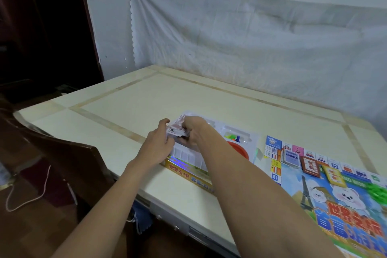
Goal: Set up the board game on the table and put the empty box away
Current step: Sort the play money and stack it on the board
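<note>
The open game box with a yellow printed side sits near the table's front edge. A white plastic insert tray lies inside it, with small coloured pawns and a red round piece. Over the tray's left end, my left hand and my right hand both grip a bundle of paper play money. To the right lies the unfolded game board, with three card decks lined up along its far edge.
The cream table stands against a wall hung with a plastic sheet. A dark wooden chair with a dangling white cord sits at the left front corner. A green patch lies on the board at the right frame edge.
</note>
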Demonstrator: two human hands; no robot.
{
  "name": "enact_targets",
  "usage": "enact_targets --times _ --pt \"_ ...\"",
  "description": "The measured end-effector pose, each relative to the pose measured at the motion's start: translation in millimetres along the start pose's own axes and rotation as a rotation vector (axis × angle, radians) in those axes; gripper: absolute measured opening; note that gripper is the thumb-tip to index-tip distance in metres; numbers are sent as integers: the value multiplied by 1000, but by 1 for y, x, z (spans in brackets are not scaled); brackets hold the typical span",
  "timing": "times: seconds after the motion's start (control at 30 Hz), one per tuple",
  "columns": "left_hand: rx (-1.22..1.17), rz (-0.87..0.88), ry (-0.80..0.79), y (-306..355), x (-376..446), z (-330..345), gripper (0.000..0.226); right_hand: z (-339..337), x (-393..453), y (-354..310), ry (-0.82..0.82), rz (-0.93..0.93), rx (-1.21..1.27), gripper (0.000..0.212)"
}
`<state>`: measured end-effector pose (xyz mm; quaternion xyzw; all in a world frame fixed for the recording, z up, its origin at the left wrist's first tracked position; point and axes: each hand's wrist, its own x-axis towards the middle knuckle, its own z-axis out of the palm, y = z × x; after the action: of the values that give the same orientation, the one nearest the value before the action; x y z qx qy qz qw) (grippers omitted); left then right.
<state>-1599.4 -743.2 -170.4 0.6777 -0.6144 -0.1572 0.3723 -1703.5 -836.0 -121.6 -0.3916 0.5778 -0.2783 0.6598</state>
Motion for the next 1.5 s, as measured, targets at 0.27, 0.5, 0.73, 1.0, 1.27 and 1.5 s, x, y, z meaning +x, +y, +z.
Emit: enact_targets --times 0.27,0.5,0.73,1.0,1.27,1.5 --pt "-154 72 293 50 7 -25 29 -108 -78 -21 -22 -666 -125 58" --pt "-502 268 -47 174 -8 71 31 -216 -146 48 189 -926 -376 51" --pt "-531 333 -380 252 -40 202 18 -336 -161 114 550 -731 -525 24" --pt "-321 394 -348 268 -55 266 25 -381 -156 151 515 -594 -568 12" --pt "-236 451 -340 254 -54 268 36 -384 -133 167 584 -522 -801 12" --pt "-330 401 -392 249 -53 266 33 -374 -143 157 578 -537 -800 15"
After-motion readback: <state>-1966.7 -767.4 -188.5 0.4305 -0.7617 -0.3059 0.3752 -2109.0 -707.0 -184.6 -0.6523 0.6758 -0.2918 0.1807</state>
